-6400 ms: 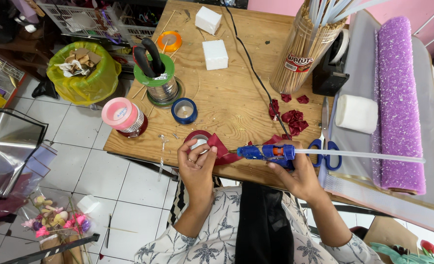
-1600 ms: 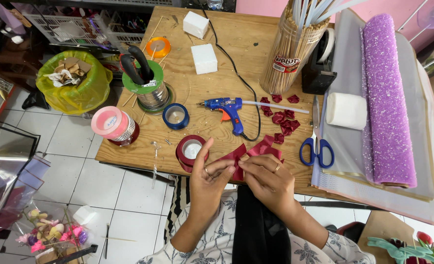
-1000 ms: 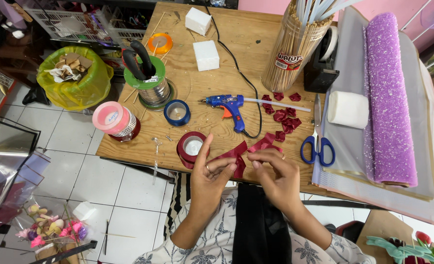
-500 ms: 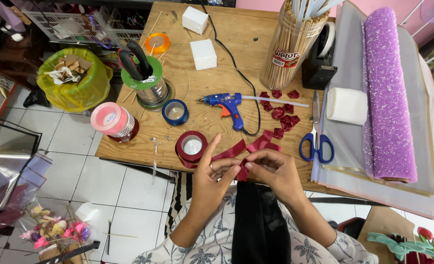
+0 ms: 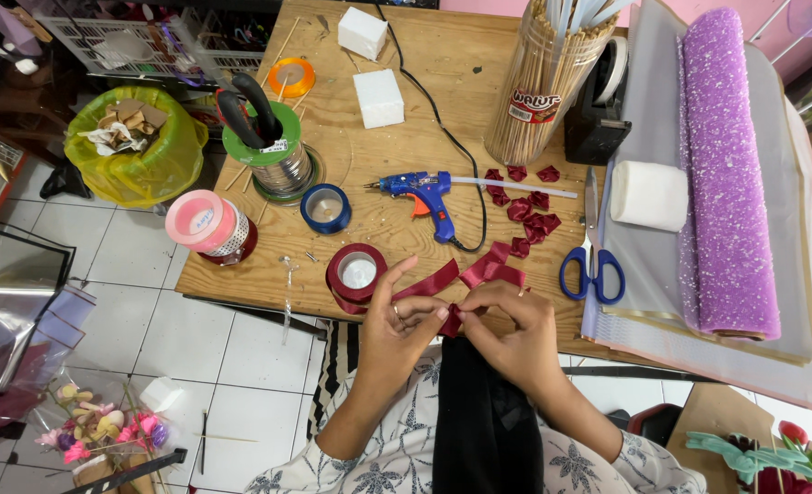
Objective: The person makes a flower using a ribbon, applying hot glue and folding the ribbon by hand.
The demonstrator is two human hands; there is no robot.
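At the near edge of the wooden tabletop [image 5: 443, 119], the left hand [image 5: 397, 325] and right hand [image 5: 511, 329] meet, fingers pressed together, pinching a folded piece of dark red satin ribbon [image 5: 449, 320]. The ribbon's loose end runs back to a dark red ribbon spool [image 5: 356, 273] just beside the left hand. Blue-handled scissors [image 5: 593, 261] lie to the right. Farther back rest a blue hot glue gun [image 5: 424, 190] and a cluster of small folded red ribbon petals [image 5: 527, 206].

The hands' fingers [image 5: 479, 316] hide the folded ribbon piece [image 5: 450, 320].
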